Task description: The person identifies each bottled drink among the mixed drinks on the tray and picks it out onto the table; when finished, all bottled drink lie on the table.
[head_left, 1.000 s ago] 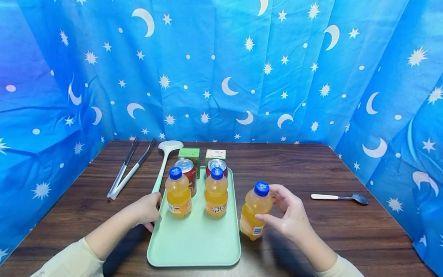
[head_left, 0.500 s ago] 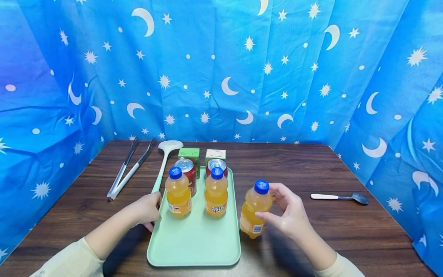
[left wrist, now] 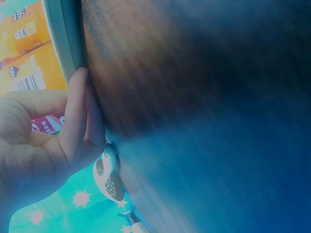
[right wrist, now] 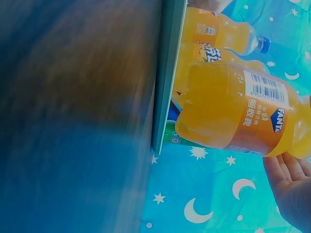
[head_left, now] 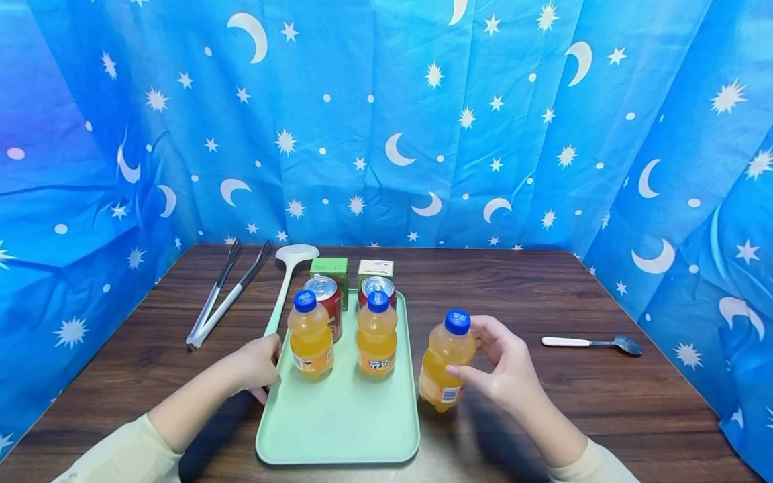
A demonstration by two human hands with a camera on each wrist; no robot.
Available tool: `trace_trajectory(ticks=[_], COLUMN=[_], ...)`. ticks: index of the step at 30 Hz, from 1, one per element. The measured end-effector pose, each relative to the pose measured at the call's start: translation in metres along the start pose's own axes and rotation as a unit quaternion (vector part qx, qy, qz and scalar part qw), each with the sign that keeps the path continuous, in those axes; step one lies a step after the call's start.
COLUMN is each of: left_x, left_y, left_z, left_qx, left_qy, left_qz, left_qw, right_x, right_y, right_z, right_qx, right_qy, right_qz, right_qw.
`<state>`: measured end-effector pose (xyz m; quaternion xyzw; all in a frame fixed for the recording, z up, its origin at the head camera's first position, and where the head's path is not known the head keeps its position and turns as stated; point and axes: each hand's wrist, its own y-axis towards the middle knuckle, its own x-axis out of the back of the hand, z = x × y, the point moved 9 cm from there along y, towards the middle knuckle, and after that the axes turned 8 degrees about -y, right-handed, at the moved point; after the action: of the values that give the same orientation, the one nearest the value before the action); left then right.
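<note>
Between the thumb and fingers of my right hand [head_left: 507, 369] is an orange soda bottle [head_left: 445, 376] with a blue cap. In the right wrist view this bottle [right wrist: 233, 107] hangs in the air beside the tray's right edge. My left hand [head_left: 256, 365] grips the left rim of the light green tray [head_left: 338, 429]; in the left wrist view its fingers [left wrist: 77, 114] lie against the tray's side. Two similar soda bottles stand upright on the tray, a left one [head_left: 311, 339] and a right one [head_left: 377, 339]. Behind them are two red cans, a left one [head_left: 332, 308] and a right one [head_left: 389, 295], partly hidden.
A green box [head_left: 329, 266] and a paler box [head_left: 376, 270] stand at the tray's far end. Left of it lie a slotted turner [head_left: 290, 275] and metal tongs [head_left: 226, 302]. A spoon [head_left: 592, 343] lies to the right. A blue curtain [head_left: 386, 121] surrounds the table [head_left: 513, 288].
The bottle in my right hand has risen slightly, still right of the tray. My left hand and the things on the tray stay where they were.
</note>
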<state>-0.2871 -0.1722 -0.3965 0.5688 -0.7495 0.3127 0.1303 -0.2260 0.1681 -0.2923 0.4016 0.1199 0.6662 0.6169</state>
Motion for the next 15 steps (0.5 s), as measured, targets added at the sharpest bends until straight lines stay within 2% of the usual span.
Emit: trace_trajectory(ticks=[15], left_x=[-0.0008], left_y=[-0.0002], left_z=[0.0009], left_qx=[0.004], left_qy=[0.002], left_qz=[0.002], left_qw=[1.0000], right_x=[-0.0010], right_y=[0.0016], right_z=[0.0017], right_qx=[0.007], right_qy=[-0.001], right_qz=[-0.002], right_qw=[1.0000])
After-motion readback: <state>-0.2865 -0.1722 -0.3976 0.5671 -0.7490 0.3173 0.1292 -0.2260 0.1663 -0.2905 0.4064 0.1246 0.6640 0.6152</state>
